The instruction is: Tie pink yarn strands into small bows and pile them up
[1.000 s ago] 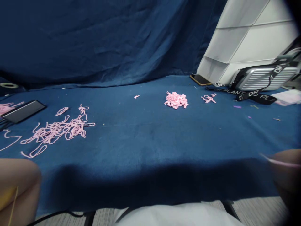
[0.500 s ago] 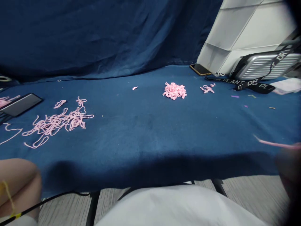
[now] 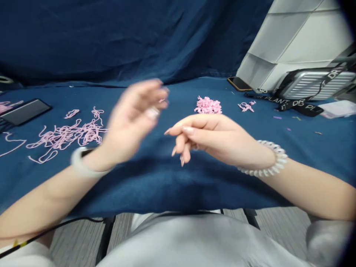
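Observation:
My left hand (image 3: 137,111) is raised over the middle of the blue cloth, slightly blurred. Its fingers are curved and its thumb stands apart, with nothing visible in the palm. Facing it, my right hand (image 3: 207,135) has the thumb pressed against the index finger and the other fingers curled below. Whatever may be in that pinch is hidden. Just behind the right hand lies a bunch of pink knotted yarn (image 3: 208,105). A loose tangle of pale pink yarn (image 3: 66,135) spreads to the left of my left hand.
A smaller knotted yarn piece (image 3: 246,106) lies right of the bunch. Phones rest at the far left (image 3: 26,111) and back right (image 3: 239,83). A silver ridged case (image 3: 319,83) with a black lettered strap (image 3: 303,105) sits at the right. A black cable (image 3: 61,225) crosses my left forearm.
Both hands have come in over the middle of the cloth. The right came from the far right edge, where a pink strand stuck out from it; that strand no longer shows.

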Tool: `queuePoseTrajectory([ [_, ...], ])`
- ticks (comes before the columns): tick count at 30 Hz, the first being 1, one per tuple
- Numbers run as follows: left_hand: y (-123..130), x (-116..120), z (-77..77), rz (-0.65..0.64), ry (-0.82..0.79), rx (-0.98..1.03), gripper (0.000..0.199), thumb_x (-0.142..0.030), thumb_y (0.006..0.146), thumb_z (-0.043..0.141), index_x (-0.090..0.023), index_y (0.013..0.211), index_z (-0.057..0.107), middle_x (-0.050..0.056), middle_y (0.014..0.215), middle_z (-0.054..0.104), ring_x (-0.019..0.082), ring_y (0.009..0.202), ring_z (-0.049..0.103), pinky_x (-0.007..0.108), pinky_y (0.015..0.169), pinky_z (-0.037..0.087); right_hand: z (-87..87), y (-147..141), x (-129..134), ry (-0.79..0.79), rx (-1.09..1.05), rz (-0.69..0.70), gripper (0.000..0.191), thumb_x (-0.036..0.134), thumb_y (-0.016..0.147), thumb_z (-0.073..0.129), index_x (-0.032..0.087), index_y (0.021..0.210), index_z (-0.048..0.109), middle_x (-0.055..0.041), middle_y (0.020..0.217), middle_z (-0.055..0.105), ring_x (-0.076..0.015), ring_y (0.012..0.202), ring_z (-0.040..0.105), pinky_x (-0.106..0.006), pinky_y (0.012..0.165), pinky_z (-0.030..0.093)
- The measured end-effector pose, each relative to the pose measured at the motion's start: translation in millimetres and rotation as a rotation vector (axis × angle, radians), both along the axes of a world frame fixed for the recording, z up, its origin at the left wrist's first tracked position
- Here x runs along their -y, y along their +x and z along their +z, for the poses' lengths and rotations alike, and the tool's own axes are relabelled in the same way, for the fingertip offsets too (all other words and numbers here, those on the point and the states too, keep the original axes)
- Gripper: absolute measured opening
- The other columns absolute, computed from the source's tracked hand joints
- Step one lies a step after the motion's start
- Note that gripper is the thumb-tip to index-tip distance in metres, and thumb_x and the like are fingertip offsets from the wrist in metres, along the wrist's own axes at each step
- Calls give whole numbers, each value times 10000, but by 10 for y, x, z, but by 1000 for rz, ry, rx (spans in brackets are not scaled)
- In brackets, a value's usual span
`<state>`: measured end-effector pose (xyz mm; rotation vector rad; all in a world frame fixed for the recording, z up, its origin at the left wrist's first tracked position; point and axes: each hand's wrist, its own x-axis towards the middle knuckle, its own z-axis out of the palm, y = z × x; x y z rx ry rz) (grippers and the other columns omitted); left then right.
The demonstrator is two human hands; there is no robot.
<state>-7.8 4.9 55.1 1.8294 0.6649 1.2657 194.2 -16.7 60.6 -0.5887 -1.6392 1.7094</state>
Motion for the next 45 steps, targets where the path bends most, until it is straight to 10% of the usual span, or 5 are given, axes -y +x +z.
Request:
queuePoseTrajectory([
  [6, 273, 77, -334, -443, -418, -287, 341, -408, 927, 393, -139, 952, 602, 29, 633, 642, 140, 598, 619, 308, 701, 527, -180, 84, -45, -72, 20, -19, 251, 317, 891, 518, 134, 1040, 602, 21, 626, 645, -25, 341, 449, -170, 396, 441],
  [18, 16, -16, -259, 10, -118, -83, 261, -323, 840, 578, -180, 671, 717, 79, 1015, 692, 237, 1034, 608, 347, 936, 443, -902, 549, -411, -29, 276, -381, 336, 470, 815, 583, 134, 797, 572, -7, 569, 632, -65, 427, 551, -163, 441, 451],
  [25, 47, 299, -98, -311, -233, 92, 247, -378, 823, 599, -205, 747, 759, 73, 809, 725, 222, 784, 687, 447, 940, 476, -887, 577, -423, -83, 210, -412, 318, 446, 775, 641, 145, 876, 629, 5, 522, 611, -69, 398, 498, -183, 402, 390],
  [35, 175, 149, -231, -120, -811, 407, 167, -258, 829, 617, -119, 835, 708, 47, 777, 700, 23, 437, 520, 225, 638, 574, -516, 658, -271, -174, -159, -475, 243, 413, 763, 625, 243, 643, 498, 78, 395, 374, -100, 426, 480, -308, 565, 459],
  [45, 105, -104, -426, 16, -818, 458, 427, -56, 783, 619, -172, 1187, 543, 57, 965, 675, 37, 569, 583, 261, 755, 544, -445, 737, -186, -154, -90, -141, 494, 170, 683, 706, 321, 1138, 589, 6, 1251, 598, -219, 1032, 643, -402, 841, 551],
])
